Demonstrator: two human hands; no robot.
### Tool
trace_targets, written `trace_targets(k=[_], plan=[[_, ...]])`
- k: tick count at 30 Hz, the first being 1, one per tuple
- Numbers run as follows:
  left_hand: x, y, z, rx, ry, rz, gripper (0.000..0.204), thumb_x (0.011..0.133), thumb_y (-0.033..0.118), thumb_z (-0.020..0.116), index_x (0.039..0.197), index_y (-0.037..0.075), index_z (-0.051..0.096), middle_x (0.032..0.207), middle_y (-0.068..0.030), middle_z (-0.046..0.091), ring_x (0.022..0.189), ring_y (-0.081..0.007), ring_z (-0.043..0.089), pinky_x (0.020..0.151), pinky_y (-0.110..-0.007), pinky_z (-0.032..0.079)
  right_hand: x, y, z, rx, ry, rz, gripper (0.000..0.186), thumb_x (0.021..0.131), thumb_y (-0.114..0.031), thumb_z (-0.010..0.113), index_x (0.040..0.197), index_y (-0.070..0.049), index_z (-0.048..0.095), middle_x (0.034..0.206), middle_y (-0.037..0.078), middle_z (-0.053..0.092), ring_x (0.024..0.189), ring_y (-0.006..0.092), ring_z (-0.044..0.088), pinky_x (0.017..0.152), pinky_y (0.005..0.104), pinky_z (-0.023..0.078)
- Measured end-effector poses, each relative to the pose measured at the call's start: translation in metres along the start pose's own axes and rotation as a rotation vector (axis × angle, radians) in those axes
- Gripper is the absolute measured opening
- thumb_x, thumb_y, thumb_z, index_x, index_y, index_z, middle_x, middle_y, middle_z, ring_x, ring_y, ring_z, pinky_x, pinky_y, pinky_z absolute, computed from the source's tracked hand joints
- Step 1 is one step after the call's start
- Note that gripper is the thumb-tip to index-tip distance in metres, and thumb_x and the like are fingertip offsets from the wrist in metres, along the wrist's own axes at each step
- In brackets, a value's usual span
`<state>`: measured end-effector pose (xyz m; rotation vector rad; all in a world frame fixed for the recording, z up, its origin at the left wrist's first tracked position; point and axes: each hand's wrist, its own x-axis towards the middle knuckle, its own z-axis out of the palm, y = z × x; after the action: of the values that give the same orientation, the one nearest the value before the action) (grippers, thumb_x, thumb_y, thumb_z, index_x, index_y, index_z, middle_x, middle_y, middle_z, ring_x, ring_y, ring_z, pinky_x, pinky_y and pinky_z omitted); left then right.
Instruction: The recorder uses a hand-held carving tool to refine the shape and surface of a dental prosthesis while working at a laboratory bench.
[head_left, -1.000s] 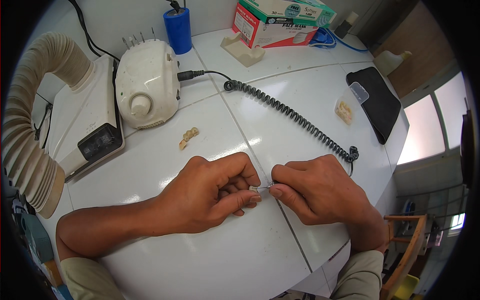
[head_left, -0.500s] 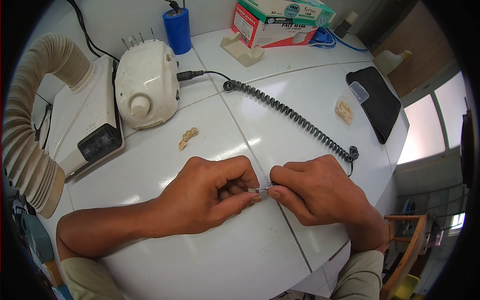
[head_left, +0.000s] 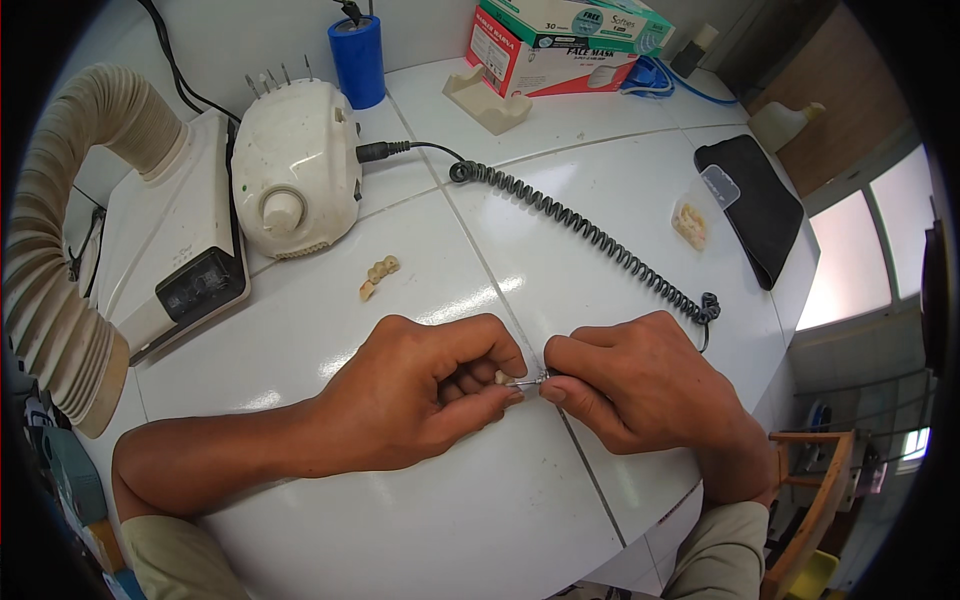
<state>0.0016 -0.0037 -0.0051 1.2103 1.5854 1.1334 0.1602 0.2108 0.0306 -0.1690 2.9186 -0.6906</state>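
My left hand (head_left: 420, 390) pinches a small pale piece (head_left: 502, 378), resembling a dental crown, between thumb and curled fingers. My right hand (head_left: 640, 380) is closed round a slim handpiece, mostly hidden by the fingers, whose thin metal tip (head_left: 525, 383) meets the pale piece. A dark coiled cord (head_left: 580, 230) runs from a white control unit (head_left: 295, 160) down behind my right hand. Above my left hand, a short row of tan tooth-shaped pieces (head_left: 382, 268) lies on the white tiled worktop (head_left: 430, 530), with a smaller tan piece (head_left: 367, 290) beside it.
A white machine (head_left: 150, 230) with a ribbed hose (head_left: 50, 250) occupies the left. At the back stand a blue cylinder (head_left: 355, 65), a beige holder (head_left: 487, 100) and stacked boxes (head_left: 550, 60). On the right lie a plastic container (head_left: 690, 225) and black pouch (head_left: 760, 230).
Both hands have shifted very slightly downward. The fingertips have moved a little around the pale piece and metal tip, with both grips kept.
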Motion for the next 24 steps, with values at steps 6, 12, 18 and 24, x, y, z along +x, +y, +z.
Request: trace_targets(k=[6,12,18,24], plan=[[0.000,-0.006,0.002,-0.041,0.033,0.039,0.014,0.105,0.000,0.070,0.119,-0.002,0.068,0.096,-0.0079,0.081,0.087,-0.0103,0.080,0.073,-0.022,0.063,0.000,-0.001,-0.001,-0.015,-0.012,0.009,0.022,0.105,-0.026,0.069,0.093,-0.009,0.065,0.071,0.008,0.062,0.058,0.0343,0.062,0.055,0.0441,0.046],[-0.001,0.002,0.003,-0.075,0.079,-0.031,0.015,0.104,0.000,0.071,0.118,-0.002,0.069,0.096,-0.0076,0.081,0.086,-0.0095,0.079,0.072,-0.022,0.062,0.001,-0.002,0.000,-0.009,-0.006,0.024,0.023,0.106,-0.026,0.069,0.092,-0.009,0.064,0.071,0.009,0.062,0.057,0.0349,0.061,0.055,0.0442,0.045],[0.000,-0.002,0.005,-0.042,0.113,-0.001,0.013,0.100,0.003,0.079,0.110,-0.001,0.073,0.088,-0.0035,0.079,0.079,-0.0052,0.074,0.066,-0.021,0.058,0.001,-0.001,0.001,-0.001,0.022,0.014,0.030,0.112,-0.033,0.062,0.094,-0.009,0.064,0.066,0.010,0.064,0.055,0.0356,0.064,0.055,0.0469,0.045],[0.000,-0.001,0.006,0.005,0.138,-0.038,0.013,0.096,0.006,0.083,0.104,0.000,0.075,0.088,-0.0025,0.078,0.073,-0.0026,0.069,0.063,-0.020,0.054,0.002,-0.001,0.004,-0.013,0.021,0.017,0.030,0.112,-0.033,0.062,0.093,-0.009,0.064,0.067,0.010,0.065,0.056,0.0360,0.065,0.055,0.0472,0.045]])
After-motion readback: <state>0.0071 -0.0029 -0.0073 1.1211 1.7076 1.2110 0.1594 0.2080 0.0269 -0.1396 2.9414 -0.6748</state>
